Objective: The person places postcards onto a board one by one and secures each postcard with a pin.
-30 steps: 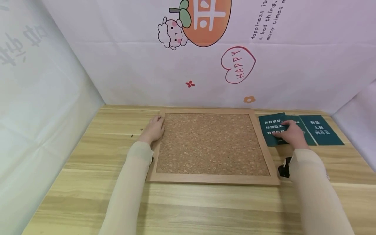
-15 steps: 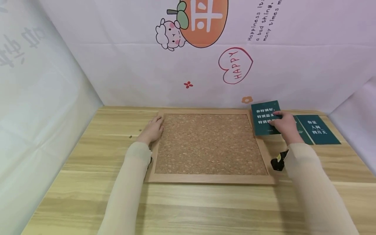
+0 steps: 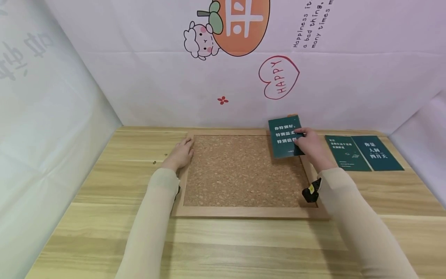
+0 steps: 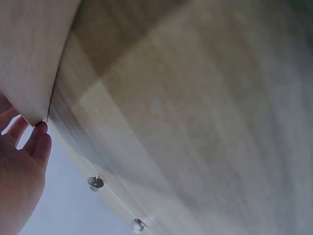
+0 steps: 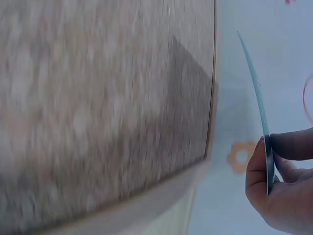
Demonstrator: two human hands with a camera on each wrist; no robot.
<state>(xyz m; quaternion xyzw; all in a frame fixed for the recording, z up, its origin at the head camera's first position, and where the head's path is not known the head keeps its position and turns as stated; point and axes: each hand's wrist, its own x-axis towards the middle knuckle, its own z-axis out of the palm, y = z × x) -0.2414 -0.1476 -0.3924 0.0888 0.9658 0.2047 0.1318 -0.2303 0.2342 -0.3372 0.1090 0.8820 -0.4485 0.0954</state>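
Observation:
In the head view my right hand (image 3: pixel 310 147) pinches a dark green card (image 3: pixel 285 135) with white Chinese lettering by its right edge. The card is above the upper right of a cork board (image 3: pixel 244 174) in a light wooden frame. Seen edge-on in the right wrist view, the card (image 5: pixel 259 98) bends slightly between the thumb and fingers of that hand (image 5: pixel 286 181), apart from the cork. My left hand (image 3: pixel 182 154) rests at the frame's upper left corner. In the left wrist view its relaxed fingers (image 4: pixel 40 142) touch that corner of the wooden frame (image 4: pixel 34 63).
Two more green cards, one with small drawings (image 3: pixel 348 153) and one with large lettering (image 3: pixel 377 153), lie right of the board on the wooden table (image 3: pixel 244 248). Small metal pieces (image 4: pixel 95 183) lie left of the board. A printed white cloth (image 3: pixel 156 89) stands behind.
My right hand has lifted the green card off the table and carried it left, over the board's upper right part, uncovering another card. The left hand keeps its place on the frame.

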